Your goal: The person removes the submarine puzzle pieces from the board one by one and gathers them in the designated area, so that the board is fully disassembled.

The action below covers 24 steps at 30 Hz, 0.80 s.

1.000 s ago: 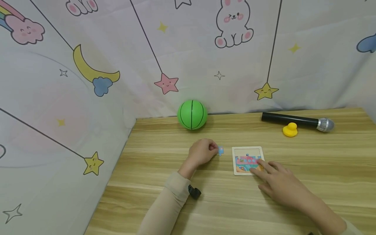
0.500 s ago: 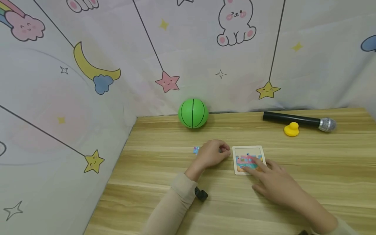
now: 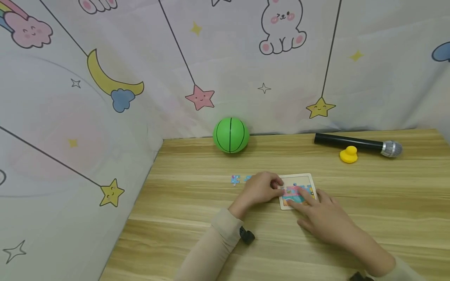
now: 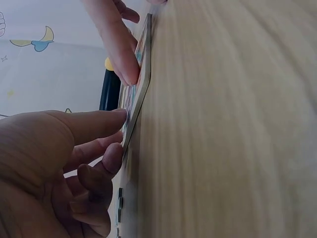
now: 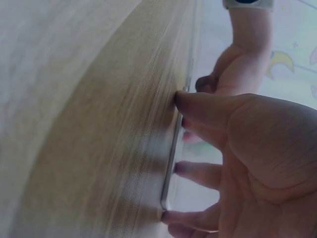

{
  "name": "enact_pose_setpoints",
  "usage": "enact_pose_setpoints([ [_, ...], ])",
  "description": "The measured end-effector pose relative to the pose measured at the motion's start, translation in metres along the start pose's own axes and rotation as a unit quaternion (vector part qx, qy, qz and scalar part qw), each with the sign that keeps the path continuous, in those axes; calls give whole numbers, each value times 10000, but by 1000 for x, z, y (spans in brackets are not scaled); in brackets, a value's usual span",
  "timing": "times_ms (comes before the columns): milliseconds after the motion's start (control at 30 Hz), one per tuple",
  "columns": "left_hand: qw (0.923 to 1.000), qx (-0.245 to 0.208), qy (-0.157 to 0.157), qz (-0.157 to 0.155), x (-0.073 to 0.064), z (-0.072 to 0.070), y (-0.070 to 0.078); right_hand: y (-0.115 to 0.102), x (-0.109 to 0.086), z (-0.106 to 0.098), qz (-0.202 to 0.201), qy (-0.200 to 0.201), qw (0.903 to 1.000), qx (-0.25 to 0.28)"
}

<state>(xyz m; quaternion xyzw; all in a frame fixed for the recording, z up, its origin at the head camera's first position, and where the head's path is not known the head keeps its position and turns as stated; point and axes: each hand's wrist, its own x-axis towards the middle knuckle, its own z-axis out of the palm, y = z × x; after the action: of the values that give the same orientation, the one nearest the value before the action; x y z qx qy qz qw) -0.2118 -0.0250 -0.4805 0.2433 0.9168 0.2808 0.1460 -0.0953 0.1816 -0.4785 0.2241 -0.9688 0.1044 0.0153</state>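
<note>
A small square jigsaw puzzle tray (image 3: 301, 180) lies on the wooden table, its lower part filled with pink, teal and orange pieces and its upper strip bare. My left hand (image 3: 260, 189) grips the tray's left edge; in the left wrist view the thumb (image 4: 101, 124) lies over the rim, with fingertips against the side. My right hand (image 3: 327, 220) rests spread on the assembled pieces, fingers fairly straight, thumb (image 5: 198, 105) by the near edge. A loose blue puzzle piece (image 3: 235, 180) lies left of the tray, and another blue piece (image 3: 247, 178) is partly hidden by my left hand.
A green ball (image 3: 231, 135) stands at the back by the printed cloth wall. A black microphone (image 3: 351, 142) lies at the back right, with a yellow toy duck (image 3: 349, 155) in front of it. The table's left edge meets the cloth.
My left hand has moved right from beside the loose pieces to the tray's left edge, uncovering pieces behind it. The right hand has shifted slightly left over the puzzle. The tray has turned slightly.
</note>
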Motion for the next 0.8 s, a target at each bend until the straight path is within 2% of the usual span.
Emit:
enact_pose_setpoints([
  [433,9997,-85,-33,-228,-1,2,5,1,0,1,-29,-62,10000,-44],
  [800,9994,-303,157,10,-3,3,2,1,0,1,-21,-61,10000,-10],
])
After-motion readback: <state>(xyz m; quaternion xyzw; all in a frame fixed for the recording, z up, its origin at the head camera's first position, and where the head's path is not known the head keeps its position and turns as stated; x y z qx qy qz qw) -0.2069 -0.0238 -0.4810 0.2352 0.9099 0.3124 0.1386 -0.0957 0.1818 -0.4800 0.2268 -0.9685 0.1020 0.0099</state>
